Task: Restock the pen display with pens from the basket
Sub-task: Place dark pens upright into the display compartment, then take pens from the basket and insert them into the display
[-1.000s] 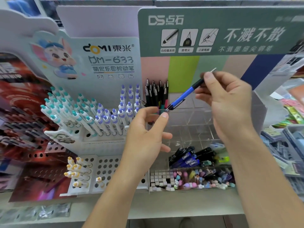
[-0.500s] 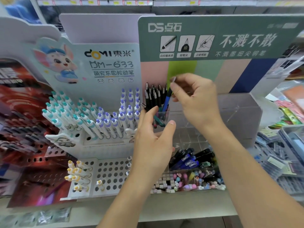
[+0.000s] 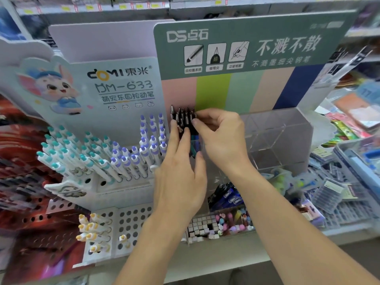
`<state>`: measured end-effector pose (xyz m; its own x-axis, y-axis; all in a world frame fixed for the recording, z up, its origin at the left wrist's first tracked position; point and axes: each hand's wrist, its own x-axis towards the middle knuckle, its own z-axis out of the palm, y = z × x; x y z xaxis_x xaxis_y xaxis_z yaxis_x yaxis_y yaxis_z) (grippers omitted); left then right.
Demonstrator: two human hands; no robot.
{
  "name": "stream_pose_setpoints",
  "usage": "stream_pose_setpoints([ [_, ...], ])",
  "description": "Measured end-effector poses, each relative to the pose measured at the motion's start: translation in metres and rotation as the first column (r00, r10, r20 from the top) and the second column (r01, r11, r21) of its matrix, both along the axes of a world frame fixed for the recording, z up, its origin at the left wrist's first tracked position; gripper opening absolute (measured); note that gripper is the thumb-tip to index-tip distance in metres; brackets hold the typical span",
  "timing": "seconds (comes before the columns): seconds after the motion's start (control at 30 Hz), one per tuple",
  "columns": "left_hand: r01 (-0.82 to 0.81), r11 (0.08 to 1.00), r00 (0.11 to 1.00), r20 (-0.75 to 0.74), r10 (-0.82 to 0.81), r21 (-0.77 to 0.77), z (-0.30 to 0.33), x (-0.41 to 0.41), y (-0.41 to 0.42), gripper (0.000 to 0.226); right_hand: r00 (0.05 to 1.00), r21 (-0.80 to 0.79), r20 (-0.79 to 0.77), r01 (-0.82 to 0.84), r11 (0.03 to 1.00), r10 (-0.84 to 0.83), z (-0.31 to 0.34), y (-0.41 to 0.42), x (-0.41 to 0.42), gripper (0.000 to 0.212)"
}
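A clear acrylic pen display (image 3: 277, 138) stands under a green DS sign. Its leftmost compartment holds a bunch of upright black pens (image 3: 182, 117). A blue pen (image 3: 196, 143) stands among them at the bunch's right side. My right hand (image 3: 222, 138) pinches the top of that blue pen between thumb and forefinger. My left hand (image 3: 181, 169) reaches up from below, and its straight fingers touch the front of the black pens. The other acrylic compartments to the right hold nothing. I see no basket in this view.
A white Domi rack (image 3: 98, 182) of teal and purple pens stands at the left, with yellow-capped pens (image 3: 90, 229) lower down. Loose blue pens (image 3: 228, 194) and small erasers (image 3: 232, 223) lie below the display. Packaged stationery crowds the right shelf (image 3: 349, 182).
My right hand carried the blue pen from up in the air down to the left and stood it in the compartment with the black pens. My left hand rose to touch the bunch.
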<state>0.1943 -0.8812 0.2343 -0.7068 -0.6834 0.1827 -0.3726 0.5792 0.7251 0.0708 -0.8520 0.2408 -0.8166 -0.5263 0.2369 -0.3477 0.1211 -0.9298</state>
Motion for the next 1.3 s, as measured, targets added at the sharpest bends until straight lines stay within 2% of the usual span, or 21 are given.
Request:
stream_pose_setpoints([
  [0.1,0.021,0.998,0.999,0.033,-0.019,-0.063,-0.003,0.001,-0.002,0.063,1.0,0.017,0.01,-0.021,1.0,0.021,0.001,0.003,-0.003,0.011],
  [0.17,0.029,0.998,1.0,0.003,-0.029,-0.049,-0.003,0.0,-0.001,0.063,1.0,0.068,-0.01,-0.014,0.998,0.015,0.003,0.01,-0.003,0.021],
  [0.23,0.022,0.999,0.996,-0.09,-0.024,-0.025,-0.001,-0.001,0.002,0.061,0.999,0.077,-0.031,0.041,0.996,-0.039,0.006,0.024,-0.003,0.029],
  [0.33,0.04,0.999,0.97,-0.238,-0.04,-0.005,0.005,-0.012,0.019,0.054,0.987,0.014,-0.027,0.159,0.987,-0.159,0.012,0.065,-0.004,0.023],
  [0.47,0.268,0.958,0.926,-0.302,-0.228,0.099,0.011,-0.051,0.084,0.04,0.944,0.0,0.03,0.328,0.945,-0.328,0.009,0.157,-0.018,0.018],
  [0.57,0.47,0.851,0.874,-0.255,-0.413,0.234,0.007,-0.089,0.169,0.03,0.875,0.031,0.09,0.475,0.88,-0.475,-0.004,0.263,-0.032,0.015],
  [0.67,0.632,0.717,0.774,-0.2,-0.6,0.295,-0.009,-0.121,0.282,0.025,0.721,0.072,0.144,0.676,0.734,-0.678,-0.028,0.396,-0.035,0.011],
  [0.77,0.732,0.573,0.652,-0.135,-0.746,0.369,-0.031,-0.141,0.411,0.023,0.537,0.165,0.177,0.81,0.563,-0.825,-0.049,0.535,-0.02,0.008],
  [0.93,0.873,0.304,0.333,-0.011,-0.943,0.381,-0.067,-0.144,0.609,0.027,0.215,0.398,0.245,0.867,0.3,-0.945,-0.085,0.729,0.025,0.015],
  [1.03,0.9,0.185,0.184,0.042,-0.982,0.394,-0.079,-0.139,0.686,0.031,0.046,0.491,0.261,0.854,0.173,-0.964,-0.101,0.796,0.049,0.017],
  [1.13,0.881,0.117,0.072,0.113,-0.991,0.458,-0.098,-0.142,0.736,0.025,-0.11,0.558,0.274,0.827,0.064,-0.955,-0.115,0.836,0.07,0.028],
  [1.2,0.869,0.071,-0.023,0.182,-0.983,0.49,-0.113,-0.149,0.76,0.031,-0.227,0.602,0.342,0.798,0.028,-0.912,-0.129,0.856,0.082,0.039],
  [1.3,0.805,0.066,-0.111,0.259,-0.959,0.59,-0.141,-0.164,0.784,0.038,-0.37,0.674,0.395,0.739,-0.009,-0.841,-0.152,0.877,0.094,0.044],
])
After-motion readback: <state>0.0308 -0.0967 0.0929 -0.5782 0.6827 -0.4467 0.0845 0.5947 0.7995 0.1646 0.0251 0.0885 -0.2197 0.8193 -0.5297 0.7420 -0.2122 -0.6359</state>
